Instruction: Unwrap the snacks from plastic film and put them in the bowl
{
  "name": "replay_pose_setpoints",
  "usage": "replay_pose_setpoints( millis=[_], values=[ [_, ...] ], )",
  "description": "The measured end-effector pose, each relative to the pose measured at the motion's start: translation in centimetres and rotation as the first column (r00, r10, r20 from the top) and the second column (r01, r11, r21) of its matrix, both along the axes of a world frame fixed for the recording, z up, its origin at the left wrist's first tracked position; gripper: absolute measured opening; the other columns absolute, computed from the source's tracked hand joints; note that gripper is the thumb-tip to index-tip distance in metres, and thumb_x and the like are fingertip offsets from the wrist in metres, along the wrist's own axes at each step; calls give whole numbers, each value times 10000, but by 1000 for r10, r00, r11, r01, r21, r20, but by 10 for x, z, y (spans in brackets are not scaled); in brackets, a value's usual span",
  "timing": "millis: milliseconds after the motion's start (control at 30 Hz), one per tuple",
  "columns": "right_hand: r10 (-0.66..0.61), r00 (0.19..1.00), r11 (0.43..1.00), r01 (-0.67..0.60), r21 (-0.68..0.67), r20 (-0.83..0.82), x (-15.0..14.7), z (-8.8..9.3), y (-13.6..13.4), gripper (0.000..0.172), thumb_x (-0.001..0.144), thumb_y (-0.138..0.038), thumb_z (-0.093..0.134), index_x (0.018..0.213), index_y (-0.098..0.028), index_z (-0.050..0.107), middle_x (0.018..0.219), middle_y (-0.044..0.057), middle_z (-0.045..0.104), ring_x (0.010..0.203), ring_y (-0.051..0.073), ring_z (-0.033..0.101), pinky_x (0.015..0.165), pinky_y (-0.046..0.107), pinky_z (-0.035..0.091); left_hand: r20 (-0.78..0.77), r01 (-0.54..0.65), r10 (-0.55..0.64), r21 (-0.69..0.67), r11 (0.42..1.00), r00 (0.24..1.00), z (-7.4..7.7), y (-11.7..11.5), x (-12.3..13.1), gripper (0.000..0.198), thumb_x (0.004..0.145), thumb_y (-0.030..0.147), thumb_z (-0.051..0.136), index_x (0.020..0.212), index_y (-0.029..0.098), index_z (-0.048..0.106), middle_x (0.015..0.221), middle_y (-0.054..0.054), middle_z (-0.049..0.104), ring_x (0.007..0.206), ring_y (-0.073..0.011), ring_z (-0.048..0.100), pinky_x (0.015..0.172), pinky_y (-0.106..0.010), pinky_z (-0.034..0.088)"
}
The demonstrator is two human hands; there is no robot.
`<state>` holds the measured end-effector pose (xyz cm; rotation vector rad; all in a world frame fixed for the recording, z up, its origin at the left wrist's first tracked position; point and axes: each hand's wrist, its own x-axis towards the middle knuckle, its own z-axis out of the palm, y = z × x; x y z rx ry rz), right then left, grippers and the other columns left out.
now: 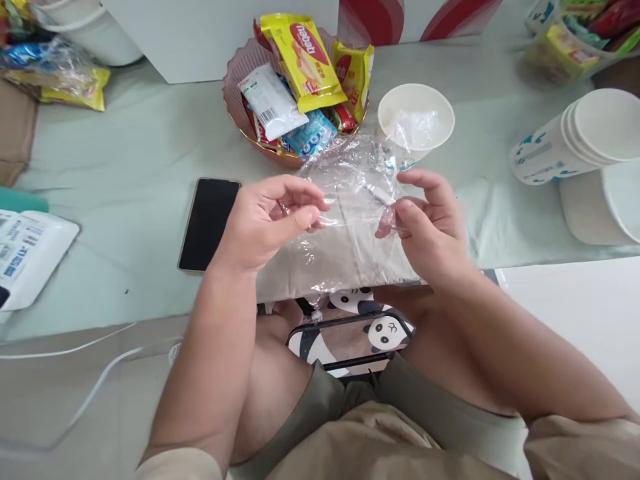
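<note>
A clear, crinkled plastic bag (345, 213) stretches between my hands above the front edge of the table. My left hand (273, 223) pinches its left side between thumb and fingers. On the other side, my right hand (425, 217) grips the film with thumb and curled fingers, the index finger raised. Behind the bag stands a pink ribbed bowl (235, 87) heaped with wrapped snacks, among them a yellow wafer packet (305, 60). A white paper cup (417, 113) with clear plastic film inside stands just beyond my right hand.
A black phone (207, 223) lies beside my left wrist. Stacked paper cups (575, 140) lean at the right, near a white tub (605, 207). A white packet (35, 257) lies at far left. A panda-print case (350, 333) is below the table edge, between my legs.
</note>
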<state>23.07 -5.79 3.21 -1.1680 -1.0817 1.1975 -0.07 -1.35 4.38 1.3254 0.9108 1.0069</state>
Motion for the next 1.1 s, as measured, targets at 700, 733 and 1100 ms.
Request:
replay_pose_setpoints(
  millis=[700, 733, 1100],
  values=[
    [39, 922, 960, -141, 241, 385, -4, 10, -12, 311, 1013, -434, 562, 756, -261, 589, 655, -14, 665, 672, 172, 665, 980, 476, 550, 19, 43, -52, 333, 942, 998, 7, -13, 13, 489, 794, 180, 799, 1197, 332, 566, 1052, 13, 727, 1100, -234, 746, 1026, -471, 571],
    [39, 950, 982, -93, 163, 309, -5, 9, -13, 330, 1016, -482, 561, 773, -259, 577, 639, -18, 652, 610, 153, 627, 846, 412, 575, 36, 88, -97, 208, 974, 995, 6, -13, 14, 643, 754, 198, 835, 1275, 339, 486, 997, 20, 728, 1029, -241, 767, 930, -448, 606],
    [216, 975, 956, -202, -215, 44, 1, -7, 5, 223, 822, -411, 796, 826, -230, 666, 814, 3, 674, 757, 151, 643, 754, 322, 563, 95, -93, 114, -205, 974, 989, -16, 3, 18, 724, 713, 205, 843, 1319, 303, 457, 922, 7, 754, 811, -187, 767, 687, -297, 607]
  ],
)
